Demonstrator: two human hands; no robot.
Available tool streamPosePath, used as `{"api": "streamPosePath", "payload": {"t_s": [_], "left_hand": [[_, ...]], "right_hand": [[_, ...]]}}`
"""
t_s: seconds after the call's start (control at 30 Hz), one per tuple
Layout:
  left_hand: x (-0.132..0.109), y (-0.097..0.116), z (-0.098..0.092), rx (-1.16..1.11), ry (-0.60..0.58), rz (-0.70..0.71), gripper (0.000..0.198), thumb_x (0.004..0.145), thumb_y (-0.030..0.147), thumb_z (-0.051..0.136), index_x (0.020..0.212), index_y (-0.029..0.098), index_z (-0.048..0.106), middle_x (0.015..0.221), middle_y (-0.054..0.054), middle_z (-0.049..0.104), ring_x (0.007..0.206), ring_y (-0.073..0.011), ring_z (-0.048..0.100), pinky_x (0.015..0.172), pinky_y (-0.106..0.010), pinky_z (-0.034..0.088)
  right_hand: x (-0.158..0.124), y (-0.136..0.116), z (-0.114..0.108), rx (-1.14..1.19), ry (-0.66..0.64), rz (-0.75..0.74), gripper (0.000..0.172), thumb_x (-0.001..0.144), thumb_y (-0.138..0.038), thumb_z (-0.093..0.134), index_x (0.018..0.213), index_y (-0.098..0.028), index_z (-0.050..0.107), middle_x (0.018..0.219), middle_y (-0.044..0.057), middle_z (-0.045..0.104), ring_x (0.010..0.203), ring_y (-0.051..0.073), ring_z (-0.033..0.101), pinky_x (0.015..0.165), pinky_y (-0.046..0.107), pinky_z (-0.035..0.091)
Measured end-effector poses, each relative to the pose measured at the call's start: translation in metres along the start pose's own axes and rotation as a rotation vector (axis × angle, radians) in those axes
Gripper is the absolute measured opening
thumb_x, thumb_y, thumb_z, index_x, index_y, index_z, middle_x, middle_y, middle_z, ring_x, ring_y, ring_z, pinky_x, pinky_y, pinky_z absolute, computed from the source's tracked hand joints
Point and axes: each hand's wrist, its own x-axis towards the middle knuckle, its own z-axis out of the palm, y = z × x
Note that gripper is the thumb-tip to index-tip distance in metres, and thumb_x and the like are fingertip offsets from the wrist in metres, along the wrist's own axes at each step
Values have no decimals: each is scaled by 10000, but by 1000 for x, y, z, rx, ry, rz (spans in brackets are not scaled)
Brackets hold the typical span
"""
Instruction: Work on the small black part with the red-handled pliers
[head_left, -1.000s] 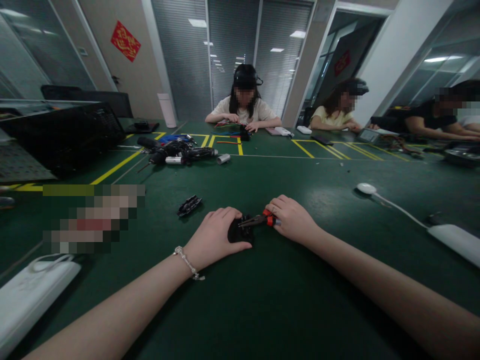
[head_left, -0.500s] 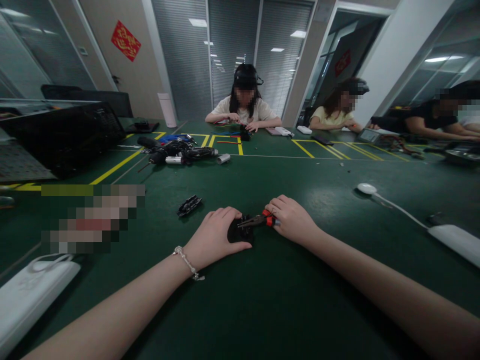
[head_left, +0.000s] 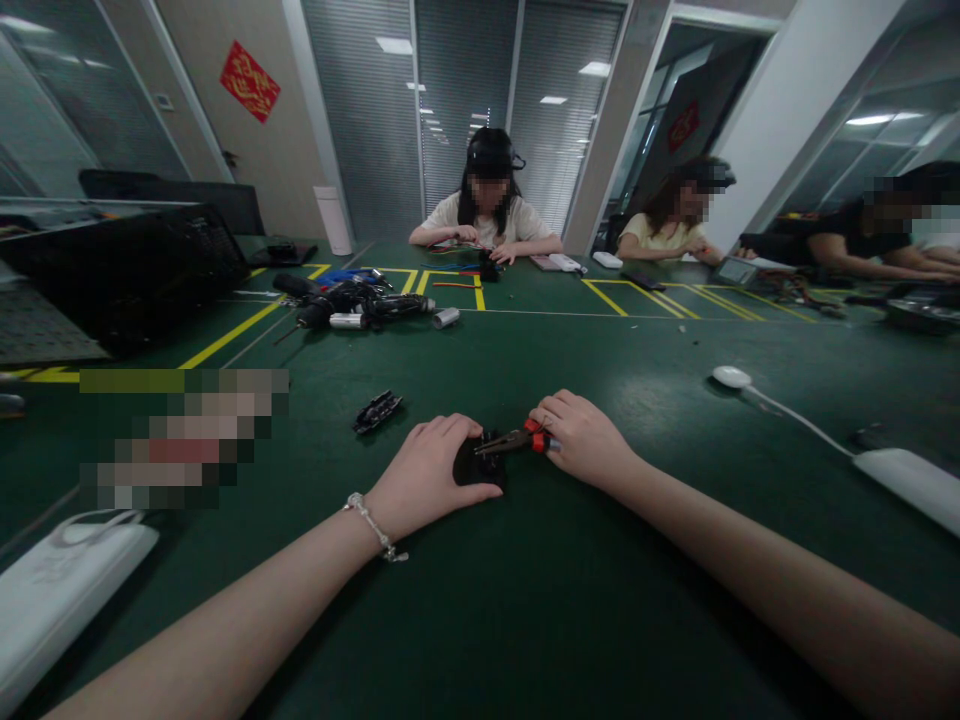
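My left hand (head_left: 429, 462) grips a small black part (head_left: 474, 470) against the green tabletop, fingers on its far side and thumb along the near side. What kind of part it is, I cannot make out. In my right hand (head_left: 585, 438) are red-handled long-nose pliers (head_left: 517, 441), their handles mostly hidden by the fingers. The jaws point left and lie over the black part; whether they pinch anything is too small to tell. A separate dark, ridged piece (head_left: 378, 411) lies on the table beyond my left hand.
A white power strip (head_left: 75, 590) lies near left, another white strip (head_left: 911, 485) with a cable at right. Farther back are a heap of dark tools and cables (head_left: 352, 298), a silver cylinder (head_left: 446, 318) and a black computer case (head_left: 127, 280). Several people sit across the table.
The view has shifted very slightly. Both hands, the pliers and the black part hold the same positions.
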Motion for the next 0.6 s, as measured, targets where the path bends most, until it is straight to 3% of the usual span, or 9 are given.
{"api": "streamPosePath", "payload": {"t_s": [0.6], "left_hand": [[0,1,-1,-7,-19,-18,539,644,568,585,1045,228,465,1030,-34,527,948,-245,493,808,-383,374]], "right_hand": [[0,0,0,-13,6,-1,238,660,-154,525,896,-138,548,860,82,547,782,186,427,671,298,346]]}}
